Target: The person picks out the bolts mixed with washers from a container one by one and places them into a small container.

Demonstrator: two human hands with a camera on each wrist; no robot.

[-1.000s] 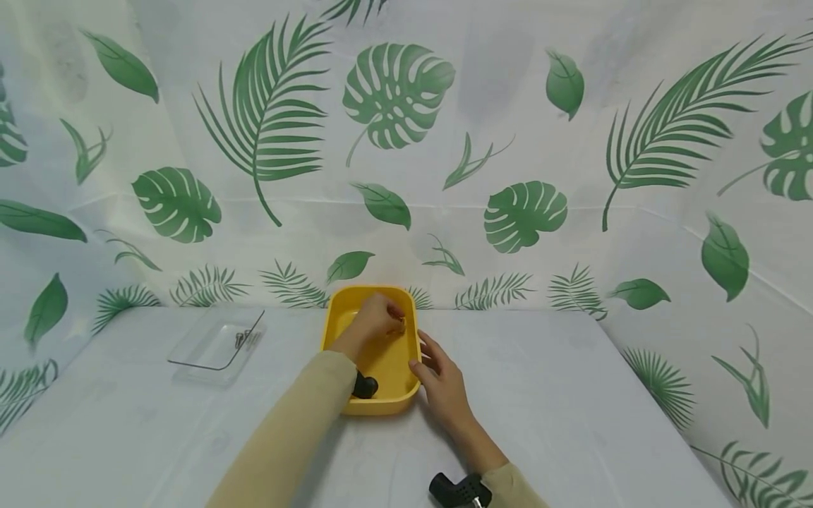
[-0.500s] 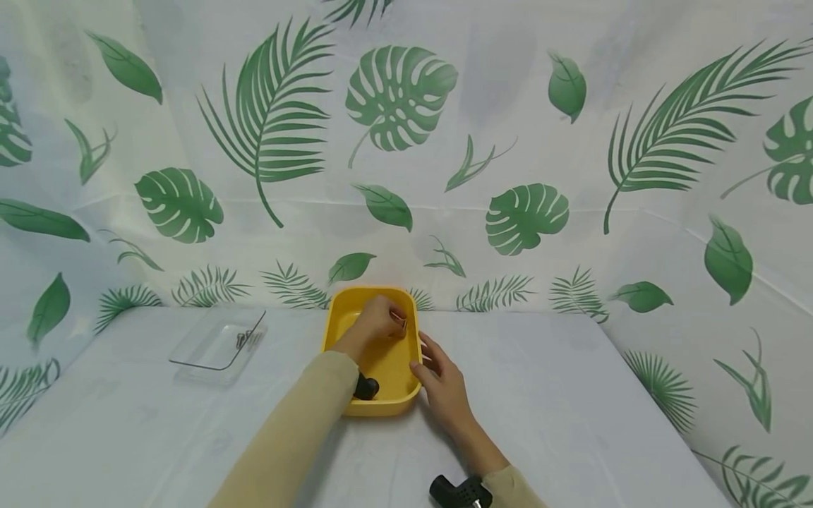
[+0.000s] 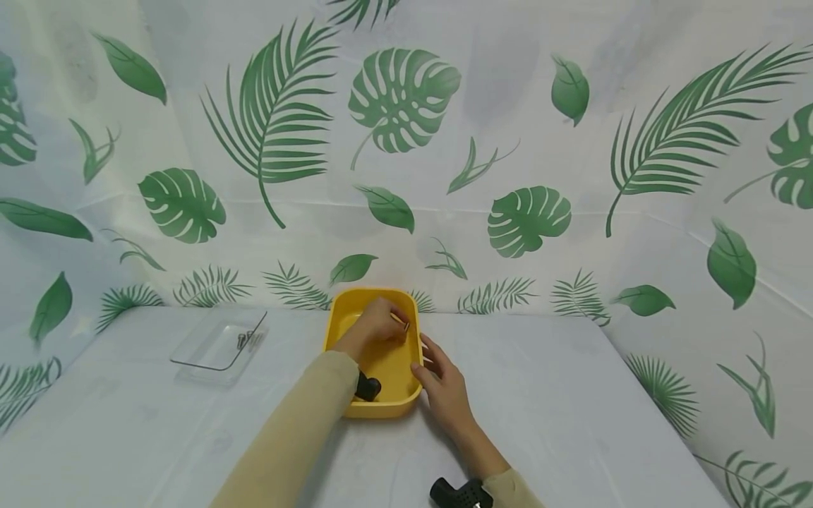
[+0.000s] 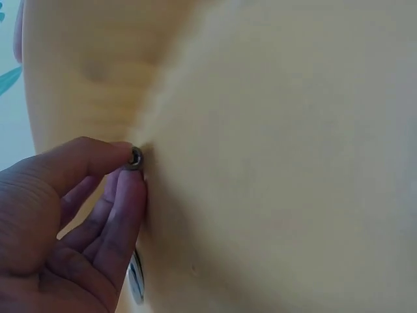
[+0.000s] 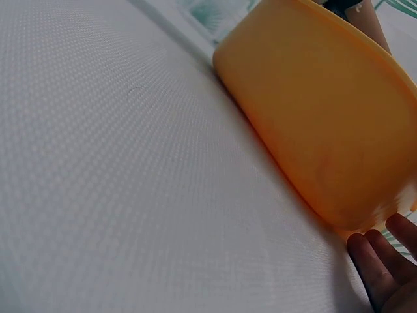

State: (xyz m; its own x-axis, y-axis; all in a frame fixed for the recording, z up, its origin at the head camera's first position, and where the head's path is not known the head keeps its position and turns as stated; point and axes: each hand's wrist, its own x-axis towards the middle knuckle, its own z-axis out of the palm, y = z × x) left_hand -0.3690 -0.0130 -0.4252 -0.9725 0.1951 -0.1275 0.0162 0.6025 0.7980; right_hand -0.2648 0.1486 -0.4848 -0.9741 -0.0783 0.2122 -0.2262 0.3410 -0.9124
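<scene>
My left hand point(image 3: 377, 324) reaches down inside a yellow plastic box point(image 3: 387, 409), close to its right wall. Thumb and index finger pinch a small metal piece point(image 4: 135, 158) with a round, hollow end; the rest of it is hidden by the fingers. Below those fingers, a second shiny metal piece point(image 4: 136, 280) shows partly behind the hand in the left wrist view. Outside the box, my right hand point(image 3: 448, 388) rests against the right wall with relaxed fingers, the thumb by the rim. The right wrist view shows its fingertips point(image 5: 368, 251) right at the box's lower outer corner.
A clear plastic container point(image 3: 206, 353) stands to the left on the white-covered table point(image 3: 540, 409), with a few metal screws point(image 3: 243, 340) in it. A leaf-printed cloth point(image 3: 444, 169) hangs behind the table. Each wrist carries a black camera point(image 3: 462, 492).
The fingers of my left hand have shifted slightly, and the metal piece between them has turned a little. My right hand has stayed against the box.
</scene>
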